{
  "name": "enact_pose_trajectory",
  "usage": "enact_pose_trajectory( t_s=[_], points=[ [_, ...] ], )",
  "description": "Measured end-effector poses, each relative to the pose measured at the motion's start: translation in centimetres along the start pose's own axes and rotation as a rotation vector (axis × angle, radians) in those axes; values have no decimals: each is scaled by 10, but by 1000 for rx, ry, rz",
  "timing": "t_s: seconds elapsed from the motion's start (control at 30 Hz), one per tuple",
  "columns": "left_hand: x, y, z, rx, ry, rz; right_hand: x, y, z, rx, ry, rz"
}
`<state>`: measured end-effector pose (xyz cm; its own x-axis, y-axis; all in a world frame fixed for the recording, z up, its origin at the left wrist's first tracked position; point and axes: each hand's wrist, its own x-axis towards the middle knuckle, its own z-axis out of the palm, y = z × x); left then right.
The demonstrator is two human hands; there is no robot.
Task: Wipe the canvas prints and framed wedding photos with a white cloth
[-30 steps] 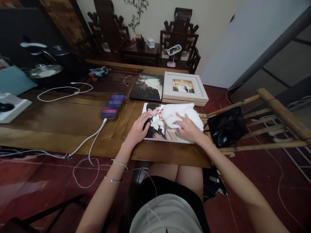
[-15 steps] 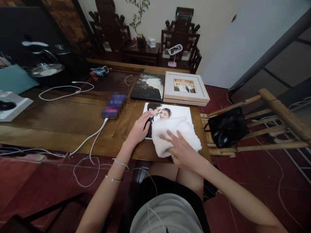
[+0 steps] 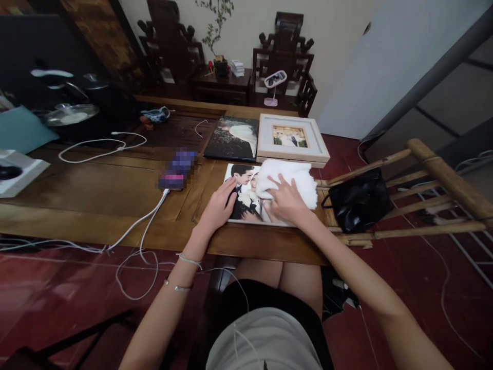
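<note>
A photo panel (image 3: pixel 246 201) of a couple lies flat near the front edge of the wooden table. Flat along its left edge rests my left hand (image 3: pixel 219 205), open, fingers extended and holding nothing. My right hand (image 3: pixel 287 199) presses a white cloth (image 3: pixel 302 177) against the panel's upper right, its fingers partly bent into the fabric. The cloth covers that corner and part of the pictured faces, and it reaches past the right edge. Beyond the panel lie a dark photo panel (image 3: pixel 231 139) and a pale-framed picture (image 3: pixel 319 141), side by side.
To the left, a phone (image 3: pixel 175 172) is plugged into a white cable (image 3: pixel 154 210) that runs off the table (image 3: pixel 115 205). A black bag (image 3: pixel 360 200) sits on a bamboo chair (image 3: pixel 419 154) at the right. A pot (image 3: pixel 73 115) stands far left.
My right hand has pushed the cloth up and away across the panel, uncovering its lower part. My left hand stays in place at the left edge.
</note>
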<state>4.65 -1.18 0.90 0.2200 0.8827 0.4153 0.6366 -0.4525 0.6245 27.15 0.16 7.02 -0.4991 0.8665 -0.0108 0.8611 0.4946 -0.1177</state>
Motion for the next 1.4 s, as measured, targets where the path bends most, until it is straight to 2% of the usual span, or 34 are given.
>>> enact_pose_trajectory(
  t_s=[0.1, 0.2, 0.27, 0.33, 0.4, 0.5, 0.63, 0.73, 0.83, 0.93, 1.13, 1.27, 1.4],
  points=[
    [-1, 5, -4, -95, 93, 9, 11, -31, 6, -1, -20, -135],
    [-1, 7, -8, -214, 239, 24, 2, -57, 14, -4, 15, -313],
    [-2, 7, -9, -239, 266, 31, -12, -66, 18, 5, 10, -411],
    [-2, 7, -8, -214, 234, 39, -28, -68, 18, 24, -17, -472],
    [-2, 7, -7, -156, 178, 44, -45, -63, 15, 53, -41, -461],
    [-2, 6, -4, -56, 95, 41, -65, -45, 9, 113, -46, -367],
    [-1, 2, 0, 42, 40, 42, -72, -12, 2, 132, 9, -204],
    [-1, -2, 3, 75, 43, 73, -58, 7, 2, 78, 52, -113],
    [-1, -3, 5, 77, 58, 82, -30, 11, 2, 34, 59, -62],
    [-1, -3, 5, 68, 55, 80, 7, 1, 0, 81, 50, -65],
    [-1, -3, 3, 82, 42, 52, 73, -36, -5, 339, 98, -145],
    [-2, -3, 2, 87, 23, 38, 82, -45, -3, 368, 93, -195],
    [-2, -4, 2, 52, 25, 44, 64, -23, -1, 373, 131, -188]
  ],
)
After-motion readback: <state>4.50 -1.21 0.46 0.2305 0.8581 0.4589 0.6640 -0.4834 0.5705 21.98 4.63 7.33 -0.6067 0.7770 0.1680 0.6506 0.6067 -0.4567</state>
